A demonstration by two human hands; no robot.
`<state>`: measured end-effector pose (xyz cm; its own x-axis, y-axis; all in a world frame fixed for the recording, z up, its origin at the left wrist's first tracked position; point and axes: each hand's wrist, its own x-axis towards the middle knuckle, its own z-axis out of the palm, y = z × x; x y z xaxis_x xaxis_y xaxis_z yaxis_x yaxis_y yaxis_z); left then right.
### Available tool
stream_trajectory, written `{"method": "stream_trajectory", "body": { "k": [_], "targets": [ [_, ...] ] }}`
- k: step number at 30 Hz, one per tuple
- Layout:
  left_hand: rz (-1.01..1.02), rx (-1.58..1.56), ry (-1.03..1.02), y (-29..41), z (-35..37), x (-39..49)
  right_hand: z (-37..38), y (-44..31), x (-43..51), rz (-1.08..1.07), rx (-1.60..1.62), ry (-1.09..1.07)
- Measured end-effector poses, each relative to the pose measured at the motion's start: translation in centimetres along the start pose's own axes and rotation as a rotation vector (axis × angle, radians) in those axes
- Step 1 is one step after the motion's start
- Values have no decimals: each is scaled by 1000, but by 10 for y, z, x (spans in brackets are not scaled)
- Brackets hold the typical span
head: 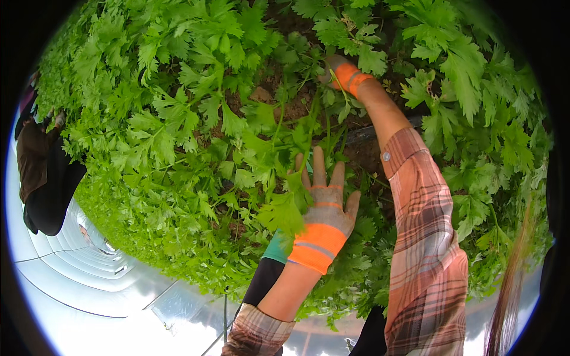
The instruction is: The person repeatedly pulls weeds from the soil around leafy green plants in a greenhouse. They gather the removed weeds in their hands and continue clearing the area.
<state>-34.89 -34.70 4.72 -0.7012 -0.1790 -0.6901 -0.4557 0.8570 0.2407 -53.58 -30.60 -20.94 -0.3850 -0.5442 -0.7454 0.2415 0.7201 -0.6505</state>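
Note:
Celery-like leafy plants [160, 133] with long green stalks fill the ground before me. My left hand [327, 207], in a grey glove with an orange cuff, lies over the foliage with its fingers spread. Green leaves overlap its outer side, and stalks rise just beyond its fingertips. Farther out, my right hand [340, 75], gloved alike, reaches low among small leafy stems [307, 73] near the soil. A thin stem crosses its glove. Leaves partly hide its fingers, so its grip cannot be made out.
Brown soil [296, 107] shows between the plants, with a dark strip [363, 133] near my right forearm. Below my left arm is a black-clad leg [262, 280] with a teal covering [276, 247]. Another person [38, 160] bends over the plants at far left. Greenhouse film [80, 276] curves behind.

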Motion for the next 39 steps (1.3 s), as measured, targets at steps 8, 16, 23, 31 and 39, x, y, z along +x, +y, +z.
{"method": "stream_trajectory", "body": {
  "k": [8,16,23,31,39],
  "targets": [
    [-16,-99,-2,4,-2,1,-72,28,-90,126,-2,-7],
    [50,-26,57,5,-3,5,4,-55,-35,-222,-842,107],
    [-44,-66,41,-4,-13,10,39,-35,8,7,-884,108],
    [-12,-72,109,-17,-18,14,-2,82,-86,-324,-127,164],
    [371,216,-210,37,7,-35,-1,91,-299,0,111,245]
  ]
}}
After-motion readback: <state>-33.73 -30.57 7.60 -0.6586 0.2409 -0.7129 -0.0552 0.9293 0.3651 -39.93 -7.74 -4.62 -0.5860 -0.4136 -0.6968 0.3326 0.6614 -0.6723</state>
